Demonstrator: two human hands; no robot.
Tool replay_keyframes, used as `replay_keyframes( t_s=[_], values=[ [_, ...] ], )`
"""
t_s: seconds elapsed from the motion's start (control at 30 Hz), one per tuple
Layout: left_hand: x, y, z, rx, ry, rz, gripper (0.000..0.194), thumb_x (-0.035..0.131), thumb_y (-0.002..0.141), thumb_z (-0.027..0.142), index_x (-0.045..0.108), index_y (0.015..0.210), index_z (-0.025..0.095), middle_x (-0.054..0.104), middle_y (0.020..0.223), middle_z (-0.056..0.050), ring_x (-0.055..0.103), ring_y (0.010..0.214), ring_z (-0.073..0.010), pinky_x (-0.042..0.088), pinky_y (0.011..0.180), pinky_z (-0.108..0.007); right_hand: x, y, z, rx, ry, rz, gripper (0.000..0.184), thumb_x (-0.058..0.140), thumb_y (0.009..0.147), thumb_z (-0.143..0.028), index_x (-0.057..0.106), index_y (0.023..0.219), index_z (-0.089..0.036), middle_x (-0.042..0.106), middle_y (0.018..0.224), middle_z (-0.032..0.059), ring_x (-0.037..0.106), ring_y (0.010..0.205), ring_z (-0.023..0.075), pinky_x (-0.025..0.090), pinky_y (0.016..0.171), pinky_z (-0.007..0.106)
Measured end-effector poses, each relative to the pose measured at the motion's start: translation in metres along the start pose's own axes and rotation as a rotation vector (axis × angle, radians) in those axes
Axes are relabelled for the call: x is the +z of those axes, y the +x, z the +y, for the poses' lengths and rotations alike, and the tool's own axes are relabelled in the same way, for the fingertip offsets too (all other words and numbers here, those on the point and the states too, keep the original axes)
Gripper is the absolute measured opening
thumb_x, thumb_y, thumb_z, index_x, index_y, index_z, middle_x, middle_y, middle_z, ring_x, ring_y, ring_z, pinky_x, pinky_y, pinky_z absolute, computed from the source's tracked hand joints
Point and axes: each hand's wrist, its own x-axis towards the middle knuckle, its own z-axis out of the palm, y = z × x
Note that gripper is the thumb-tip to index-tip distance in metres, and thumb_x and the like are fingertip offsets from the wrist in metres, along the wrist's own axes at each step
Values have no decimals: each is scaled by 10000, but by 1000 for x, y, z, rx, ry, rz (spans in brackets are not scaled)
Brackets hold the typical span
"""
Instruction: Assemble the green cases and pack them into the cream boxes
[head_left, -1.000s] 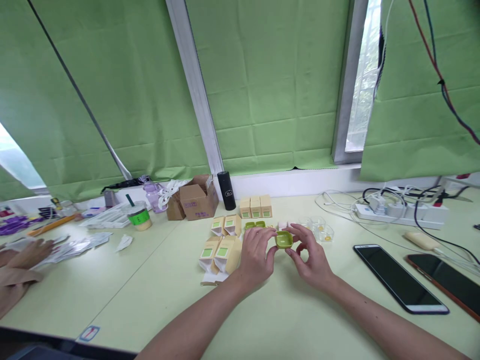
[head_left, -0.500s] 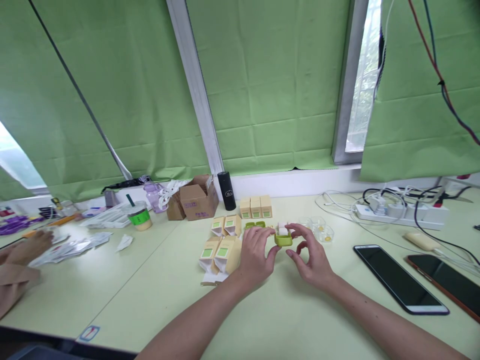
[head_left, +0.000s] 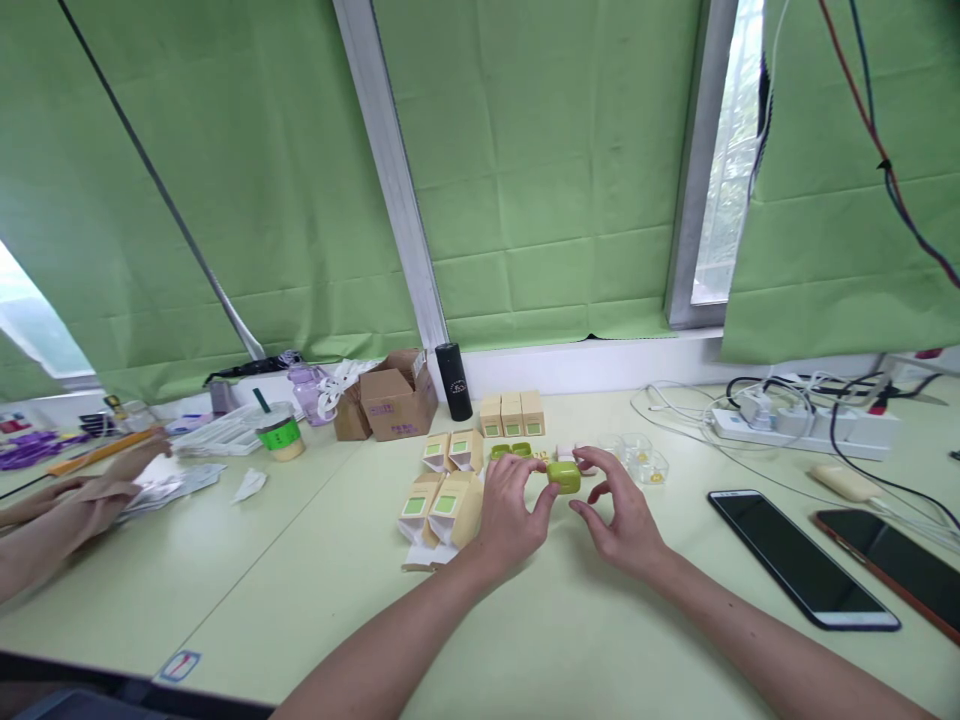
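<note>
A small, rounded green case [head_left: 564, 478], shaped like an earbud case, is held just above the table with its lid down. My left hand [head_left: 517, 505] pinches its left side between thumb and fingers. My right hand [head_left: 619, 510] is at its right side, index fingertip touching the upper corner, thumb apart below it and fingers spread. Just behind my left fingers lie more green cases [head_left: 511, 451]. A pale pinkish item [head_left: 585, 462] is partly hidden behind my right fingers. Clear plastic pieces with yellow bits [head_left: 645, 462] are to the right.
Small beige boxes [head_left: 442, 510] stand left of my left hand, others [head_left: 511, 414] farther back. A black bottle [head_left: 453, 382], a carton [head_left: 397, 395] and a drink cup [head_left: 279, 432] are behind. Phones [head_left: 799, 555] and a power strip [head_left: 802, 430] lie right. Another person's hands [head_left: 112, 485] handle packets at far left.
The green case stood open with white showing above it; now its lid is down. My hands have barely moved. The other person's arms have reached farther onto the table.
</note>
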Motion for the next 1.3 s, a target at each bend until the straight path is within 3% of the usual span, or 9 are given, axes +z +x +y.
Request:
replay_keyframes(
  t_s=[0.2, 0.67, 0.8, 0.97, 1.17, 1.3],
  values=[
    [2, 0, 0, -70, -22, -21, 208, 573, 1001, 398, 654, 1011, 206, 694, 955, -68, 621, 939, -249, 471, 844, -429, 1, 0, 2, 10, -10, -26, 531, 591, 953, -229, 442, 1457, -303, 562, 1399, 129, 634, 1106, 270, 637, 707, 388],
    [3, 0, -1, -75, -18, -62, 298, 509, 1035, 420, 685, 933, 203, 723, 894, -51, 632, 875, -229, 433, 824, -411, 2, 1, 1, 61, 68, -52, 407, 583, 977, -260, 543, 1379, -307, 600, 1347, 123, 620, 1170, 284, 646, 706, 367],
    [0, 1, -3, -47, -4, -88, 300, 443, 1062, 350, 676, 937, 209, 728, 896, -44, 618, 883, -229, 409, 829, -417, 3, 2, 1, 116, 125, -40, 388, 603, 968, -302, 566, 1354, -291, 605, 1338, 122, 638, 1130, 267, 644, 700, 347],
    [-4, 3, -6, 12, 41, -96, 152, 522, 996, 236, 655, 1070, 223, 720, 1029, -70, 594, 1019, -272, 430, 898, -461, 2, 5, 1, 169, 188, -41, 360, 614, 962, -345, 592, 1316, -285, 632, 1298, 109, 653, 1110, 258, 645, 711, 336],
    [-7, 3, -7, 131, 50, -141, 542, 583, 906, 119, 485, 1419, 266, 656, 1327, -105, 465, 1264, -343, 401, 1041, -565, 1, 5, 0, 204, 233, -43, 342, 630, 951, -361, 611, 1285, -288, 637, 1275, 102, 650, 1115, 256, 635, 701, 323],
    [-9, 2, -4, 210, 92, -172, 676, 564, 886, 56, 441, 1497, 317, 539, 1489, -103, 413, 1331, -359, 387, 1072, -596, 1, 5, -1, 182, 244, -62, 322, 619, 958, -352, 615, 1274, -286, 643, 1234, 99, 651, 1105, 253, 631, 700, 323]
  ],
)
